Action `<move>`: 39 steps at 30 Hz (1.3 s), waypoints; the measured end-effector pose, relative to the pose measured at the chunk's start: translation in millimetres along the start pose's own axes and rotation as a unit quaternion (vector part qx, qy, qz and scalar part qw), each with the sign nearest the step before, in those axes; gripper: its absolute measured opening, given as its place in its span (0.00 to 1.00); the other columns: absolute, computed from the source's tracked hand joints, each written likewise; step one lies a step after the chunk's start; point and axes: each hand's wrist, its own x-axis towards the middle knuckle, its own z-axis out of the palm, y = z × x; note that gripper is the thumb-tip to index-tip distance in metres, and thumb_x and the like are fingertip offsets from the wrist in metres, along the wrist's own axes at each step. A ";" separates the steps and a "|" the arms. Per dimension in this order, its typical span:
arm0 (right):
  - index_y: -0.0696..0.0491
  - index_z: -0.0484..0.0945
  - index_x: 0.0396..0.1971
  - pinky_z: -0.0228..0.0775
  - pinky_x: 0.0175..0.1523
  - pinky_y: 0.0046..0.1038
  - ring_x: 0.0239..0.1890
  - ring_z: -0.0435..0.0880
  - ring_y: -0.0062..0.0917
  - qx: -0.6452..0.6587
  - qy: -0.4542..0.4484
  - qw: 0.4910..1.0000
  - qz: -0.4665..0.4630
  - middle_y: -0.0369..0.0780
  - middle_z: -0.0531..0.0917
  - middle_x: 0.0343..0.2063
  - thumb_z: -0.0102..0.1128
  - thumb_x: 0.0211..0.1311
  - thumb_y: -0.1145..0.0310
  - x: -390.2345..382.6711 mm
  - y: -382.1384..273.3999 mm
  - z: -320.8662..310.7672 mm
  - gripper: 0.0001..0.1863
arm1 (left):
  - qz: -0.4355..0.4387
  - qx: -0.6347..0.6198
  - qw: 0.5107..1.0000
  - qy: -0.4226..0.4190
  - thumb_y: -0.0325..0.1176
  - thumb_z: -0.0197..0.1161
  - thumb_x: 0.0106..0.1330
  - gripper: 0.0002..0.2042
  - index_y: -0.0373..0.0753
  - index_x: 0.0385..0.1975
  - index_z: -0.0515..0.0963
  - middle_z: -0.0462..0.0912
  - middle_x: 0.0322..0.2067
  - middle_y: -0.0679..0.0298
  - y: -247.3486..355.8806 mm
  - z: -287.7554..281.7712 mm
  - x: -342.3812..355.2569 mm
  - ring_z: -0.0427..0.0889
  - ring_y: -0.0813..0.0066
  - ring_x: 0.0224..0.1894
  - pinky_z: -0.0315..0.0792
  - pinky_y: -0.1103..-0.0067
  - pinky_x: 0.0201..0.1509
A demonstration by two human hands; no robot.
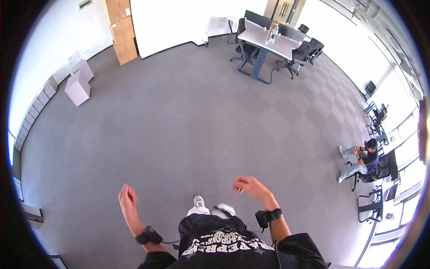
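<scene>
My left hand (128, 196) is raised over the grey carpet, its fingers curled in with nothing seen in them. On the other side my right hand (248, 185) hangs in the air in front of my body, bent at the wrist, fingers curled loosely and holding nothing visible. Black straps with small boxes sit on both wrists: a left wrist device (148, 235) and a right wrist device (268, 217). Neither hand touches anything. Below them show my black printed shirt (228, 244) and one light shoe (199, 201) on the floor; the other foot is blurred.
Grey carpet (179, 121) spreads ahead. A desk cluster (286, 45) with black chairs stands far ahead, right of centre. Pale boxes (78, 87) and a wooden cabinet (122, 33) line the left and far walls. A seated person (365, 159) is at right, near window-side desks.
</scene>
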 end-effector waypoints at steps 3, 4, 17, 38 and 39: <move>0.57 0.78 0.35 0.72 0.39 0.21 0.32 0.79 0.18 0.034 0.092 0.995 0.017 0.36 0.81 0.30 0.50 0.66 0.65 45.6 -2.2 -47.7 0.11 | 0.012 0.071 0.995 -0.067 0.38 0.48 0.70 0.18 0.45 0.15 0.60 0.61 0.14 0.73 40.7 93.5 82.2 0.56 0.87 0.16 0.49 0.85 0.19; 0.57 0.78 0.35 0.72 0.39 0.21 0.32 0.79 0.18 0.040 0.095 0.995 0.018 0.36 0.81 0.30 0.50 0.66 0.65 61.1 -5.7 -64.1 0.11 | 0.011 0.076 0.994 -0.072 0.38 0.48 0.70 0.18 0.45 0.15 0.60 0.61 0.14 0.73 49.6 125.6 106.7 0.56 0.87 0.16 0.49 0.85 0.19; 0.58 0.78 0.31 0.71 0.34 0.21 0.27 0.78 0.19 0.105 0.343 0.933 0.027 0.37 0.81 0.25 0.51 0.63 0.68 291.3 -61.5 -291.5 0.10 | -0.057 0.098 0.960 -0.254 0.38 0.46 0.71 0.18 0.43 0.16 0.60 0.62 0.15 0.72 76.2 369.4 363.6 0.58 0.85 0.17 0.52 0.84 0.21; 0.57 0.77 0.37 0.70 0.41 0.22 0.34 0.78 0.20 -0.094 -0.018 0.995 0.014 0.37 0.81 0.30 0.51 0.64 0.65 822.8 -340.5 -438.8 0.11 | -0.012 0.023 0.999 -0.041 0.40 0.48 0.70 0.18 0.44 0.15 0.62 0.60 0.15 0.72 65.6 555.8 860.4 0.57 0.86 0.17 0.50 0.86 0.20; 0.57 0.77 0.38 0.70 0.42 0.22 0.34 0.78 0.19 -0.088 0.007 0.996 0.012 0.37 0.81 0.31 0.51 0.64 0.66 837.4 -346.8 -449.1 0.11 | -0.017 0.026 0.999 -0.041 0.40 0.48 0.70 0.18 0.44 0.15 0.62 0.60 0.15 0.72 71.7 580.2 880.3 0.57 0.86 0.17 0.50 0.86 0.20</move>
